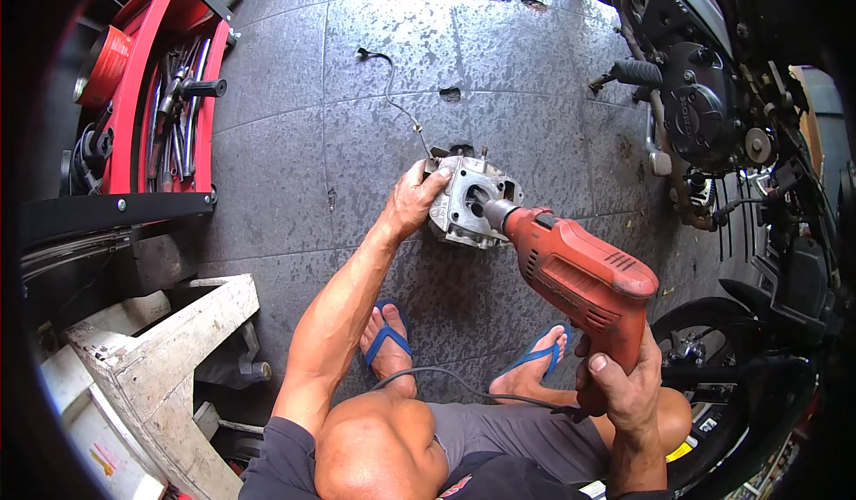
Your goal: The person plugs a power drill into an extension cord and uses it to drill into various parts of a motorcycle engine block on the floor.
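Grey cast metal, dull and pitted, makes up the engine cylinder block [468,201] that sits on the tiled floor [294,143] just ahead of the person's feet in blue sandals [385,340], about midway between the red tool cart [147,99] at the floor's left edge and the parked motorcycle [704,99] at its right edge. The left hand [412,199] is clamped over the block's left side, fingers curled over its upper rim, pressing it down. The right hand [624,380] is clenched round the handle of a red electric drill [580,273], whose chuck [495,212] points into the block's bore; I cannot tell what bit is fitted.

The block looks heavy, rigid and hard-edged, probably oily, so it likely slides on tile unless pinned. Its outer walls and flanges seem the sound places to hold, clear of the bore. The drill looks weighty at the front, with a stiff black cord [446,380] trailing across the knees. A thin cable [392,90] lies loose on the floor beyond the block.
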`<action>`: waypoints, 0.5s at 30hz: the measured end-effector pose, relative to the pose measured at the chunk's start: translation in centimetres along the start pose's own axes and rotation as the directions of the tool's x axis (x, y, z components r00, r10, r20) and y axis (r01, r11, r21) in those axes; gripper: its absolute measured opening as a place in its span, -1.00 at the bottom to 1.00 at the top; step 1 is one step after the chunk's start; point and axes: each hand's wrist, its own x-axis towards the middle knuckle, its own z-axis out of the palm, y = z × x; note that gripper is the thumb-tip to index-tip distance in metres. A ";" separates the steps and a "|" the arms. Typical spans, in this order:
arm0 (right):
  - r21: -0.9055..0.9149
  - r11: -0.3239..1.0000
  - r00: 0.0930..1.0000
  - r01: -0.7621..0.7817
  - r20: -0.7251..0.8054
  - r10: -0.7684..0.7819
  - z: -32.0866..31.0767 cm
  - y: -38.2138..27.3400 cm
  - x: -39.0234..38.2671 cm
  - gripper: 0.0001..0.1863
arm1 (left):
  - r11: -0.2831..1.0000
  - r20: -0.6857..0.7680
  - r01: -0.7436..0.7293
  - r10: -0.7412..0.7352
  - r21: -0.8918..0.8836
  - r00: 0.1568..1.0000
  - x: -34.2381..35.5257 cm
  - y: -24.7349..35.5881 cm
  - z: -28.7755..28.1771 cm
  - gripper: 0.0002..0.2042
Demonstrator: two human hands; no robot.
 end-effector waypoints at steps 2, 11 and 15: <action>0.010 1.000 1.000 -0.003 0.001 0.002 0.0 0.0 0.0 -0.37 | 0.998 -0.005 0.004 -0.004 0.060 1.000 0.0 0.1 -0.3 -0.46; -0.011 1.000 1.000 -0.006 0.007 0.006 0.3 -0.1 0.0 -0.33 | 0.997 0.020 0.011 -0.013 0.074 1.000 0.0 0.1 -0.4 -0.50; -0.057 0.998 1.000 0.023 0.004 -0.023 0.4 0.4 0.4 -0.23 | 1.000 -0.007 -0.002 0.002 0.018 1.000 0.2 -0.4 -0.2 -0.45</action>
